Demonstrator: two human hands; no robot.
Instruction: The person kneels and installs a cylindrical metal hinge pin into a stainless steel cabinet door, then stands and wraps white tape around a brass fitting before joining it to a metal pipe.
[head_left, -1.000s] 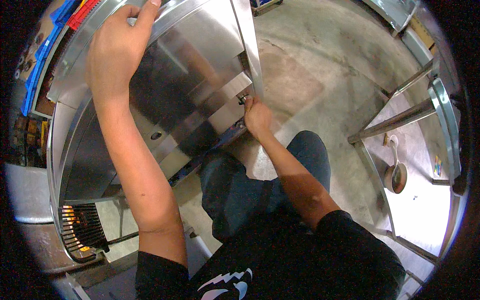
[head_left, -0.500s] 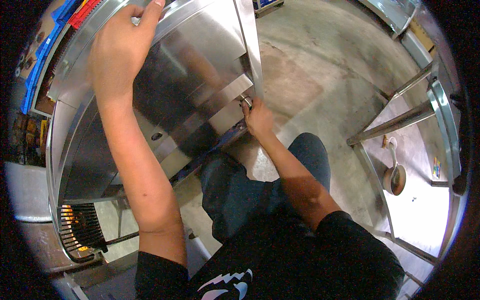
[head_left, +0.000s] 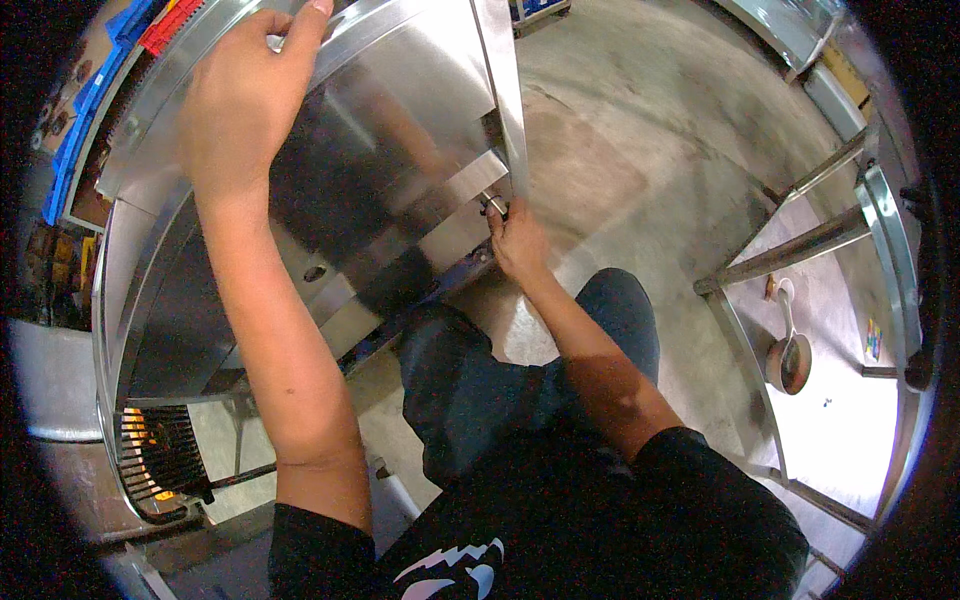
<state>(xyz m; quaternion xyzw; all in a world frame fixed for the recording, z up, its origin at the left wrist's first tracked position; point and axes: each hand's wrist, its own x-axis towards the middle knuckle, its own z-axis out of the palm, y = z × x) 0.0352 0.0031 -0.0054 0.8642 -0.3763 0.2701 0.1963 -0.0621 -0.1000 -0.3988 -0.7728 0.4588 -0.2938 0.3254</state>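
A stainless-steel unit (head_left: pixel 385 150) with a broad, shiny front panel stands before me on the left. At its upper edge my left hand (head_left: pixel 237 105) is closed around the steel rim, thumb stretched along it; most of the fingertips are hidden. Lower down, at the panel's right corner, a short cylindrical metal fitting (head_left: pixel 494 203) sticks out. My right hand (head_left: pixel 520 243) has its thumb and fingers closed around the fitting's lower end, partly hiding it. A round dark hole (head_left: pixel 314 273) shows in the panel's lower part.
To the right, a metal rack (head_left: pixel 790 255) has a lower shelf carrying a small long-handled pan (head_left: pixel 790 362). Blue bins (head_left: pixel 90 95) and a red bin (head_left: pixel 172 25) lie beyond the unit. A black slatted grate (head_left: pixel 165 455) is at lower left. Concrete floor (head_left: pixel 610 130) stretches between.
My right hand has shifted very slightly downward at the fitting, baring a little more of it. My left hand keeps its place on the rim.
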